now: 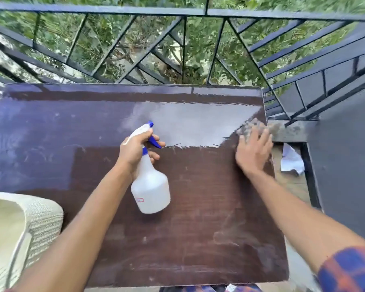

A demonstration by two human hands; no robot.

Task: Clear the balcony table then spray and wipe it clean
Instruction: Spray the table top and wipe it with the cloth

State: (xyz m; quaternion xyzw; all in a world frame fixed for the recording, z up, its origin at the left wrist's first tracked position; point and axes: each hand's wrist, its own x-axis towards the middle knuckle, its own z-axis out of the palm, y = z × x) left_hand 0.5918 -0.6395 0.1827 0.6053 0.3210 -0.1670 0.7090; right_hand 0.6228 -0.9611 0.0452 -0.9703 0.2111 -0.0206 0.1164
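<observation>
Head view, looking down over the balcony table.

Left arm: bare forearm reaching in from the near edge to mid-table. Left hand is wrapped round the neck of a spray bottle, with fingers curled on the blue trigger. The bottle is tilted, base toward the near edge and nozzle toward the far edge. Cannot tell whether the base touches the top. Bottle is cloudy white plastic with a rounded body and a blue nozzle tip.

Right arm: stretched to the right edge near the far right corner, with a checked sleeve at the elbow. Right hand lies flat, fingers straight and spread, pressing a grey rag onto the top. The rag is blurred and lumpy, and it overhangs the edge slightly.

Table: dark brown flat board with rounded corners, scuffed and dusty. A glossy wet band runs along the far right part.

Around: black metal railing beyond the far edge, a pale woven chair by the near left corner, and crumpled white paper on the floor off the right edge.
</observation>
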